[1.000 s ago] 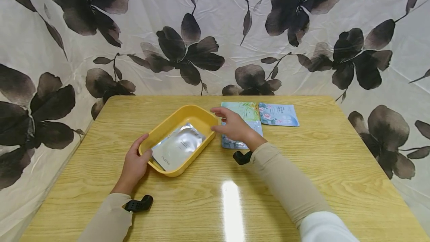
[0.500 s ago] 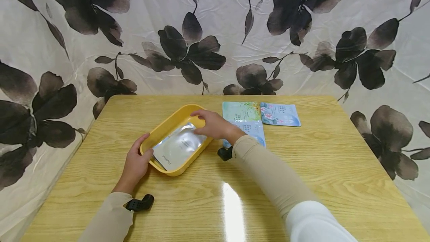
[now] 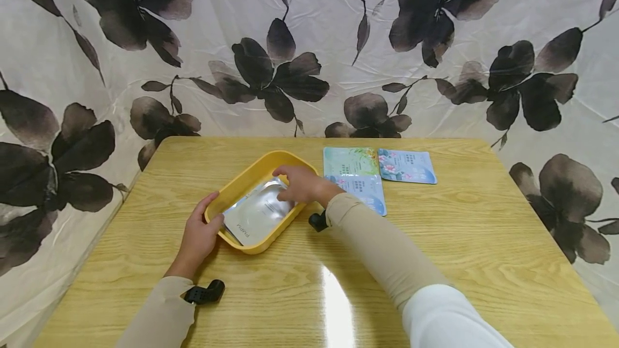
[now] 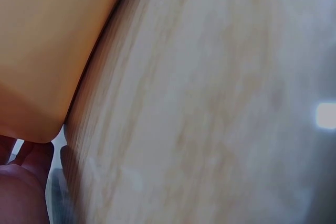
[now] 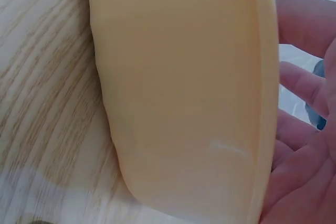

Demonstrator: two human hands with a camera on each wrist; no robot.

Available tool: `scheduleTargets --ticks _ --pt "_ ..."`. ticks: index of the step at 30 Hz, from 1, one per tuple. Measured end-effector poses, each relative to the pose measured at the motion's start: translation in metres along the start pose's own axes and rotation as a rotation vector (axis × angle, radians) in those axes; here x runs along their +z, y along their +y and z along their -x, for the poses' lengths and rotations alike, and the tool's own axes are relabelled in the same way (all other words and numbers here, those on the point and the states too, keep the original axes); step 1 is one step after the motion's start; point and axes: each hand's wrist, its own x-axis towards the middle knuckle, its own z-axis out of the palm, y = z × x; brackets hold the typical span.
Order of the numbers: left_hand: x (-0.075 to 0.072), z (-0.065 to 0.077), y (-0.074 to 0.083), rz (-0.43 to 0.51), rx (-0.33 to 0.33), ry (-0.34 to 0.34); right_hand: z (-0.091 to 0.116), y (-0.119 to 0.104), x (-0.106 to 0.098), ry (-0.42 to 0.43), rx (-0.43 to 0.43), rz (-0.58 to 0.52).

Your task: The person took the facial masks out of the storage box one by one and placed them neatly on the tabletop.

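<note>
A yellow plastic tray (image 3: 265,168) sits slanted on the table, left of centre. My left hand (image 3: 200,235) grips its near left end, thumb on the rim; the left wrist view shows fingers against the tray's outer wall (image 4: 47,40). Inside lie stacked silver face mask packets (image 3: 253,222), the top one lettered PMPM. My right hand (image 3: 302,184) reaches over the tray's right rim, thumb and forefinger apart above the upper end of the packets. In the right wrist view the palm (image 5: 307,156) is beyond the tray's wall (image 5: 178,93), which hides the packets.
Right of the tray lie a green face mask packet (image 3: 345,160), a blue packet (image 3: 362,189) below it and another blue packet (image 3: 408,165) beside it. The wooden table (image 3: 271,294) ends at a floral cloth (image 3: 309,106) behind.
My right hand has moved left from beside the tray's right end to over the packets inside it. My left hand keeps its grip on the tray. The whole view has shifted slightly.
</note>
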Motion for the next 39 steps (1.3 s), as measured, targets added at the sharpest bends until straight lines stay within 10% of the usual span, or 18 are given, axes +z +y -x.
scheduleTargets --ticks 23,39 --pt "0.0026 -0.0006 -0.0013 0.02 0.006 -0.011 -0.0036 -0.001 0.0 -0.09 0.121 0.076" --pt "0.0006 -0.0002 -0.0009 0.003 -0.01 0.002 -0.0024 -0.0009 -0.0042 -0.08 0.07 -0.107"
